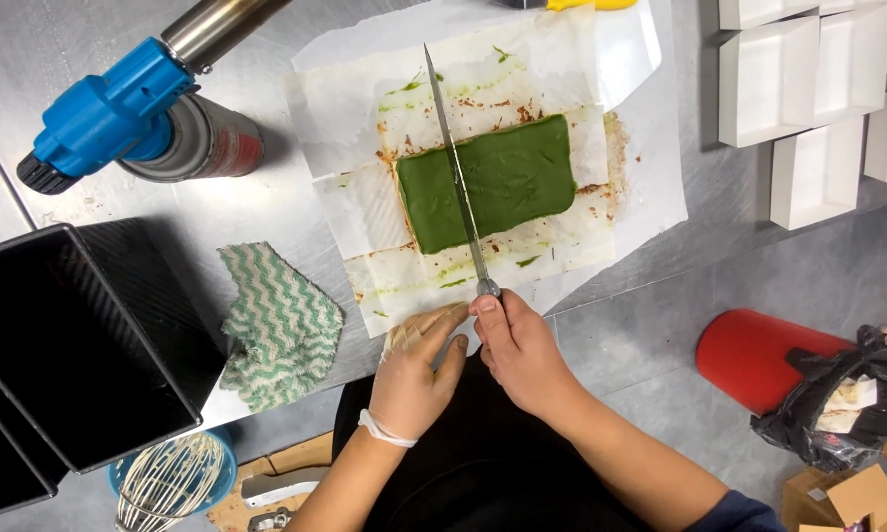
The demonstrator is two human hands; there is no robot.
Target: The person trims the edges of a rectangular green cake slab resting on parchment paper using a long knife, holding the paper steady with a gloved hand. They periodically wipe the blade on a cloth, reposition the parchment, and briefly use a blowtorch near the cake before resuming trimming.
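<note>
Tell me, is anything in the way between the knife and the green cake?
Nothing visible is. The knife, gripped by the right hand, lies straight across the green cake on its white paper. The gloved left hand stays off the paper's near edge.

The flat block of cake is dark green on white paper. The folded cloth has green and white zigzags. The gas torch has a bright blue top. The round bin is red.
</note>
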